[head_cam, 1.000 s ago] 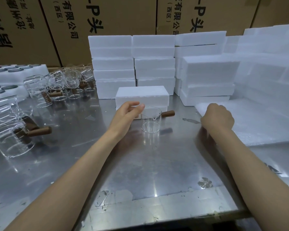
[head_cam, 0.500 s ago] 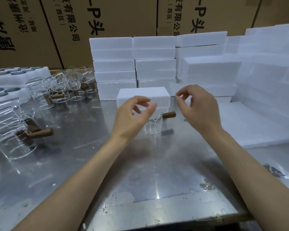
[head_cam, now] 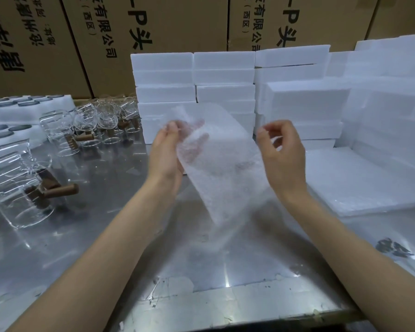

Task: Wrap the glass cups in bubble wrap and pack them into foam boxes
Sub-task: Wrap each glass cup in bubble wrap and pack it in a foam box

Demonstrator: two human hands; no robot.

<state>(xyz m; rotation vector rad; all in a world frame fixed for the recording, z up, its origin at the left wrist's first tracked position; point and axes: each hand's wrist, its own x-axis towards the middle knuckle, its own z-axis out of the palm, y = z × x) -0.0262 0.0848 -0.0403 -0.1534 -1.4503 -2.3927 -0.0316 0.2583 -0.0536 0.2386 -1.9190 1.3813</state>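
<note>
bubble wrap (head_cam: 223,168) blurred, hiding cup

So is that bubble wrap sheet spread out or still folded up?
Spread out. The bubble wrap sheet hangs as one flat, see-through layer above the table, held between the left hand and the right hand.

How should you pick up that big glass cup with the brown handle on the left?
Grip the brown handle, coming from the right. The cup lies on its side on the table with the handle sticking out toward the open middle, so it is free to grasp. The glass body looks smooth, round and wider than the handle.
</note>
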